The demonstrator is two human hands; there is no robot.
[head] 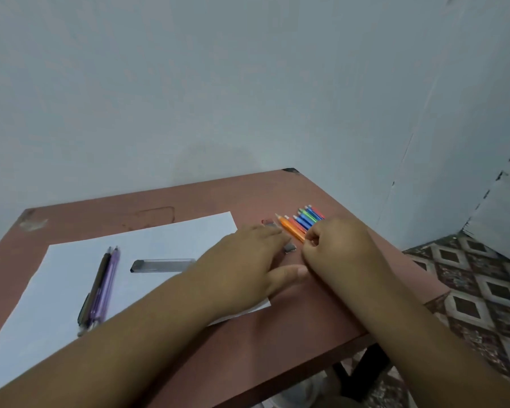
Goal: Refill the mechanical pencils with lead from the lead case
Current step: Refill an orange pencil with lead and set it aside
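While the fingers of the right hand (340,248) curl and pinch the near end of the orange pencil (292,230), the left hand (248,260) lies flat beside it, fingers straight and together, thumb spread, touching a small grey piece (289,247) which I cannot identify. Behind the orange pencil, a row of coloured pencils (308,218) lies close to the far right corner of the tabletop (189,198). On the white paper sheet (165,240), the dark transparent lead case (162,265) lies near the middle. Two mechanical pencils (99,290), one dark and one purple, lie side by side toward the left edge.
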